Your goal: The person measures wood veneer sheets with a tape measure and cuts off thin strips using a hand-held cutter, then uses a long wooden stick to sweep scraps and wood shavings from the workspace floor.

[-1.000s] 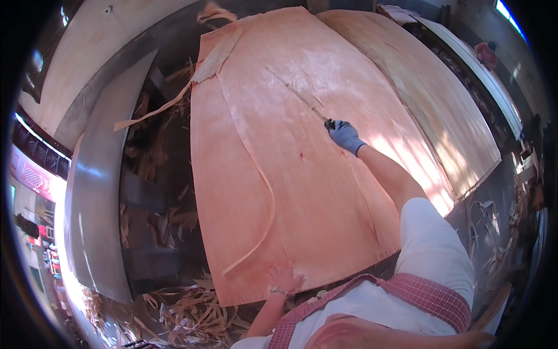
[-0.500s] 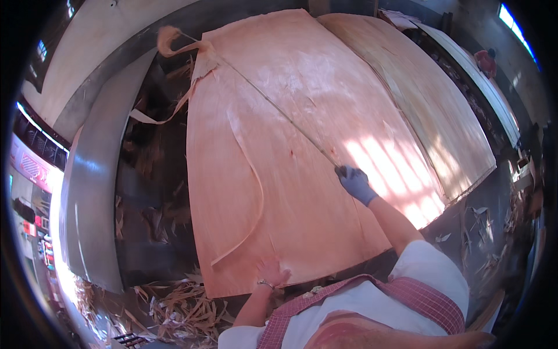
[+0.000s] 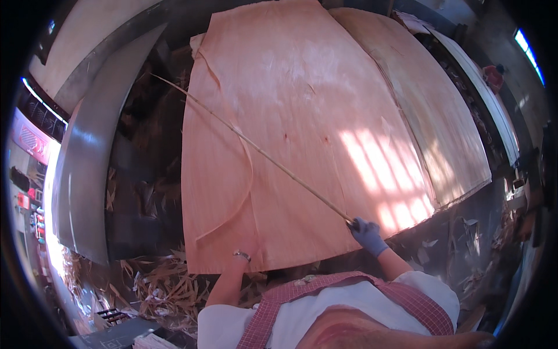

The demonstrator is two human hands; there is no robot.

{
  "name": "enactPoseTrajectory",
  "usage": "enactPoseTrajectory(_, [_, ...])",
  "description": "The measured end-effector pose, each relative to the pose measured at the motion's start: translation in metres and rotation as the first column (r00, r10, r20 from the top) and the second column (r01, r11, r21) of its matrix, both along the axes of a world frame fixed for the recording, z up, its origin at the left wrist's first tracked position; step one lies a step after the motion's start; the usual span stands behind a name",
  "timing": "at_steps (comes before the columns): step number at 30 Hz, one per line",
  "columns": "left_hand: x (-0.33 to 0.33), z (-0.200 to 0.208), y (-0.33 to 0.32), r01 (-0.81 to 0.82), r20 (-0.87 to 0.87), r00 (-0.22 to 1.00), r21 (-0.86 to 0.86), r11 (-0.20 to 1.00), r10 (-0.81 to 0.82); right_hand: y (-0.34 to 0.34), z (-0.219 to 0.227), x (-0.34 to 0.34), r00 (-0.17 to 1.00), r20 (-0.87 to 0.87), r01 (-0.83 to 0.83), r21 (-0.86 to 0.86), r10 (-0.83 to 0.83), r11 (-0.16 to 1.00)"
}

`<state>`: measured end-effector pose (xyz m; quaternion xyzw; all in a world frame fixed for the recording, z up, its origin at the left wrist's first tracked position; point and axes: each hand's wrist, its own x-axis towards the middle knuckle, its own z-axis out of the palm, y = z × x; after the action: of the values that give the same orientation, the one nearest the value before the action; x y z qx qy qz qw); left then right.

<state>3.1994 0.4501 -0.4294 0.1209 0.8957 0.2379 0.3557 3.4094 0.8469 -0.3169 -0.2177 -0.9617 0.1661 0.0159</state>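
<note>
Veneer sheet (image 3: 302,128) lies flat on the worktop (image 3: 459,232), its near edge pressed under the flat left hand (image 3: 247,247), while the gloved right hand (image 3: 366,232) grips a thin strip (image 3: 256,148) running diagonally across it.

Left hand (image 3: 247,247): fingers blend into the veneer sheet (image 3: 302,116), only the wrist and bracelet (image 3: 242,255) read clearly, so can't tell if it presses flat or pinches the edge. Right hand (image 3: 366,232) is gloved; the thin strip (image 3: 256,148) ends inside its fist, held end hidden. Strip's far end, up and left of that hand, fades into the dark gap, tip too thin to place. Sheet's near edge runs behind the person's chest between the two hands. Scrap pile (image 3: 145,285), below and left of the left hand, is a blurred tangle, pieces not separable. Second sheet (image 3: 430,110), beyond the right hand, is clipped by the dark fisheye rim at top.
</note>
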Motion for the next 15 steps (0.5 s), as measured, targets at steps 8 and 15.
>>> enactPoseTrajectory(8, [-0.096,0.002,0.043,-0.231,-0.745,0.662,-0.302,0.925,-0.078,0.012,-0.020,0.125,0.981,0.006,0.192,-0.064,-0.192,0.979])
enactPoseTrajectory(15, [-0.167,-0.010,-0.195,-0.629,-0.935,0.238,0.058,0.775,0.263,-0.010,-0.055,0.071,0.895,-0.149,0.358,-0.325,-0.421,0.875])
